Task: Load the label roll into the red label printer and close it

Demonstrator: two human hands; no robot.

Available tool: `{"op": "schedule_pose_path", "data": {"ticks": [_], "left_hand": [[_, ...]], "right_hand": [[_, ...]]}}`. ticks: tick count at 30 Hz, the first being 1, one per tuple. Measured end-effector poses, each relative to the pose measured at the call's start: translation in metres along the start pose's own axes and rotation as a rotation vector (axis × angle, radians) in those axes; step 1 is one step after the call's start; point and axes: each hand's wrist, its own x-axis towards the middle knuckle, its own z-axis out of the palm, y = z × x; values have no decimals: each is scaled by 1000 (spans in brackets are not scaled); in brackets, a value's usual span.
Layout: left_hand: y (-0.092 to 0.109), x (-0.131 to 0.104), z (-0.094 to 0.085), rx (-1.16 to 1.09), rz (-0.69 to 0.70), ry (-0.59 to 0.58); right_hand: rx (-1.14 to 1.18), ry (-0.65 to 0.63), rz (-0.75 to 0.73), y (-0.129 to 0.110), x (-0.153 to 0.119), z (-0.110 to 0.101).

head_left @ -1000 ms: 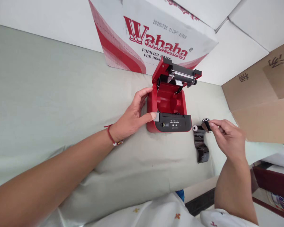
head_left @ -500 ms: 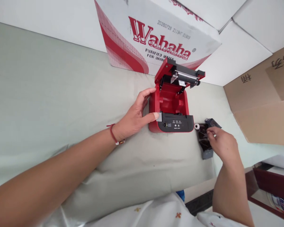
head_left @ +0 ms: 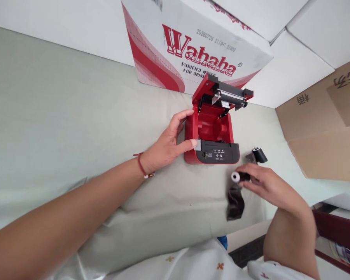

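A small red and black label printer (head_left: 192, 151) sits on the pale green cloth, its lid (head_left: 227, 93) raised and its red inner bay exposed. My left hand (head_left: 173, 142) grips the printer's left side, thumb on the grey corner piece and index finger farther back along the edge. In my right hand (head_left: 259, 181), to the right of the printer, is a black ribbon roll (head_left: 235, 177) with a white core end. Dark ribbon film (head_left: 235, 204) hangs loose from it. A second black roll (head_left: 260, 154) lies just beyond this hand, with a strip of film beside it.
A white and red water carton (head_left: 151, 58) stands right behind the printer. To the right is a brown cardboard box (head_left: 317, 136). Dark red shelving (head_left: 335, 233) holds items at lower right. Pale green cloth (head_left: 76, 105) stretches across to the left.
My right hand has lifted one ribbon roll and drawn it left and toward me, with film trailing. The other roll stays behind. My left hand keeps its hold on the printer.
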Motion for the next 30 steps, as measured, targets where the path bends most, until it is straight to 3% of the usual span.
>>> {"op": "schedule_pose_path", "data": {"ticks": [2,5,9,12,17,22,25,30], "left_hand": [[-2,0,0,15,2,5],[-6,-1,0,46,28,7],[-9,-5,2,203,88,44],[-6,-11,5,449,217,112],[1,-21,12,751,574,170],[8,-25,23,971,855,145],[12,-25,27,1043,935,187],[16,-25,27,1123,937,245]], "right_hand": [[113,-116,-193,-24,-9,-20],[129,14,-304,-54,-10,-47],[46,329,-148,-75,22,-61],[-26,458,-73,-82,61,-58],[-253,359,-27,-91,114,-46],[-398,234,81,-105,140,-39],[-416,229,111,-108,150,-38],[-323,285,114,-99,158,-38]]}}
